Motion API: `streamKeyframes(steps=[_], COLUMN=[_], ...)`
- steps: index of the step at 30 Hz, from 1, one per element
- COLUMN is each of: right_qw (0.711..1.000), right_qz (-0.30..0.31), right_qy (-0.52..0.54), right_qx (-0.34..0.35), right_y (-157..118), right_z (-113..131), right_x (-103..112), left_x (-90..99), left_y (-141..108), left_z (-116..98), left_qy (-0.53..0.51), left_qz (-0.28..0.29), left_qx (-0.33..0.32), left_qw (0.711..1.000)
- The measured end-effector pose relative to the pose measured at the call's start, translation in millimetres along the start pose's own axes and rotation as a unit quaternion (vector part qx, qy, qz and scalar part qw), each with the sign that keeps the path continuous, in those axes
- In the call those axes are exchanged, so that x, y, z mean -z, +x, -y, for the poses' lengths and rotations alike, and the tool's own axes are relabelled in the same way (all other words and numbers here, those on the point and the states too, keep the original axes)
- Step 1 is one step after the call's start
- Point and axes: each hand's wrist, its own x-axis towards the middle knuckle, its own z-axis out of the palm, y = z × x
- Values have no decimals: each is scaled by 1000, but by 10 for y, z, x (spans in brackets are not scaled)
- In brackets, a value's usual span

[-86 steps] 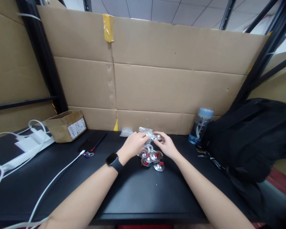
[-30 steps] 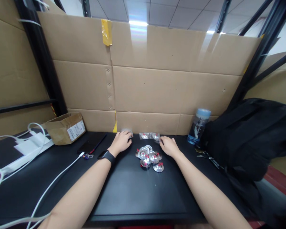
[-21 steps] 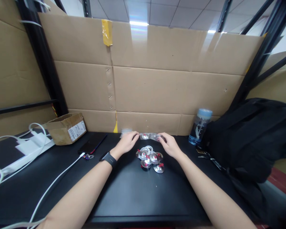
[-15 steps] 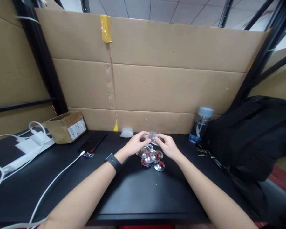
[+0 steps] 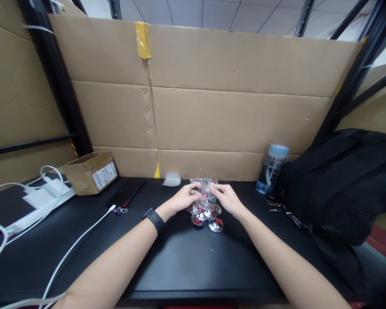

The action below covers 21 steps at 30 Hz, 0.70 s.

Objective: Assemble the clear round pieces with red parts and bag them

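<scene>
- The cardboard wall (image 5: pixel 193 116) is closing off the back, so any reach past the plastic is soon running into it.
- The black desk (image 5: pixel 209 266) is giving its most room between the forearms, down to the front edge; that edge is lying well apart from the pile, though a rolling disc could be getting there.
- The backpack (image 5: pixel 341 184) is taking up the right side, limiting how widely that elbow could be swinging.
- The water bottle (image 5: pixel 272 171) is standing just beside it; a careless sideways sweep could be knocking it over.
- The left hand (image 5: pixel 183 198) is curling its fingers against the plastic; I can't tell whether they're gripping.
- The right hand (image 5: pixel 227 198) appears to be pinching the plastic's other side between thumb and fingers.
- The clear plastic packet (image 5: pixel 206 195) is sitting between both hands, above the pile; pulling too hard could be tearing it and spilling whatever's inside.
- The metal discs (image 5: pixel 216 225) are lying heaped, overlapping, red bits showing; a dipping wrist could be scattering them, or the red bits could be tangling.
</scene>
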Motion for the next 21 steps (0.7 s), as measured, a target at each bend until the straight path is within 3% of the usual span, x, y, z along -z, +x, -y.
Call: streamKeyframes(steps=[3, 11, 21], right_qw=[1000, 999, 999], right_qz=[-2, -9, -7], right_qy=[3, -21, -6], right_qx=[1, 28, 43], right_y=[-4, -10, -1], right_z=[8, 80, 42], right_x=[-10, -28, -23], left_x=[3, 25, 0], left_y=[-24, -16, -38], left_z=[8, 16, -35], left_qy=[32, 179, 201], left_qz=[15, -5, -29], left_qx=[1, -81, -106], left_qw=[999, 981, 973])
